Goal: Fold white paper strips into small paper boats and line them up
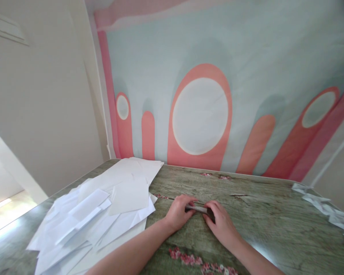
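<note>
Fingers (pixel 187 199) of the left hand (pixel 177 214) are bent nearly closed about the left end of a strip (pixel 200 209), pale and narrow. The right hand (pixel 222 223) has the other end between its thumb and fingertips, which stand only a little apart, with a dark patch (pixel 210 215) showing between them (whether shadow or part of the strip, I cannot tell). The strip spans the gap between the two hands, over the middle of the table (pixel 269 217); whether it touches the top is unclear. The top bears a greenish wood-grain pattern, with pink blossoms (pixel 186 256) printed between the forearms.

To the left, white sheets (pixel 130 196) lie overlapping in a loose heap, one of them partly behind the left forearm (pixel 137 244). Along the table's right edge sit whitish pieces (pixel 326 208) in a row, well apart from the right hand. Behind the table hangs a backdrop (pixel 143 61), pale blue-green, with coral arches (pixel 148 133) and a large white circle (pixel 200 116). Plain wall (pixel 51 84) rises on the left.
</note>
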`<act>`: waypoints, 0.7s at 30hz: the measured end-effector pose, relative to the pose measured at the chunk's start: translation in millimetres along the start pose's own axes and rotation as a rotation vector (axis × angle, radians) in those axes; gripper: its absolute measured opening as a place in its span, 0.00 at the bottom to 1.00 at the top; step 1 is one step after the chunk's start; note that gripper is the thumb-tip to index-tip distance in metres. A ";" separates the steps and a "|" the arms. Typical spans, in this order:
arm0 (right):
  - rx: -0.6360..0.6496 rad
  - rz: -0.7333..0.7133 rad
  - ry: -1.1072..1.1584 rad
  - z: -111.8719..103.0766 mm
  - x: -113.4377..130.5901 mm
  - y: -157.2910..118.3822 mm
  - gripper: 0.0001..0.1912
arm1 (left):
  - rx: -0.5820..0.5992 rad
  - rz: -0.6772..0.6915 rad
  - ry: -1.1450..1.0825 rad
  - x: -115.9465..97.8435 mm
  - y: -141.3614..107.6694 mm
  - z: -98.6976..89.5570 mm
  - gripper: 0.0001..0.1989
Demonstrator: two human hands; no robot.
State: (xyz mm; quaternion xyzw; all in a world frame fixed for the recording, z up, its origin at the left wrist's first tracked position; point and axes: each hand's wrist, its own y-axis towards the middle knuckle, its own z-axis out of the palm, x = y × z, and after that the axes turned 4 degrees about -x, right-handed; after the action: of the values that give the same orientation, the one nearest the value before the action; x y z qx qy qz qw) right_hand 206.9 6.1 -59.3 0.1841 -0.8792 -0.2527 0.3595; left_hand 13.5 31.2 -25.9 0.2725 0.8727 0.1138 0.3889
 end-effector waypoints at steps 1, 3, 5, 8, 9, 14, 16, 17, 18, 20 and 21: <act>-0.006 0.004 0.005 0.7 -1.1 -0.3 0.09 | 0.001 0.008 -0.008 0.4 0.1 0.1 0.19; -0.021 0.012 0.016 2.0 -3.1 -1.2 0.10 | -0.008 0.013 -0.023 1.0 0.0 0.1 0.18; -0.040 0.023 0.027 2.7 -4.4 -2.0 0.11 | -0.031 0.008 -0.041 1.4 -0.2 0.2 0.18; -0.083 0.041 0.045 1.2 -4.1 -1.7 0.10 | -0.081 -0.010 -0.074 1.5 -0.1 0.4 0.18; -0.097 0.042 0.051 0.0 -3.2 -1.0 0.08 | -0.100 -0.018 -0.087 1.2 0.2 0.6 0.18; -0.155 0.007 0.124 -8.8 5.1 3.8 0.03 | -0.169 -0.041 -0.157 -3.0 1.2 2.2 0.14; -0.195 -0.001 0.158 -11.4 7.9 4.8 0.04 | -0.178 -0.035 -0.180 -4.9 0.7 2.9 0.11; -0.215 0.000 0.172 -12.2 8.9 5.0 0.05 | -0.182 -0.032 -0.189 -5.7 0.3 3.3 0.09; -0.229 0.003 0.184 -12.8 9.7 5.0 0.05 | -0.186 -0.028 -0.197 -6.2 -0.1 3.6 0.07; -0.241 0.012 0.201 -13.5 10.6 4.8 0.05 | -0.189 -0.015 -0.209 -6.9 -0.5 3.9 0.05; -0.238 0.014 0.207 -13.7 10.8 4.6 0.05 | -0.188 -0.007 -0.214 -7.2 -0.4 3.9 0.04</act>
State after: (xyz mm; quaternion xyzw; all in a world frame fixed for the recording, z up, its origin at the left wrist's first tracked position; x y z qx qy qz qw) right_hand 208.8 0.1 -42.4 0.1589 -0.8026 -0.3323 0.4692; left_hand 20.1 26.7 -24.2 0.2424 0.8126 0.1639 0.5040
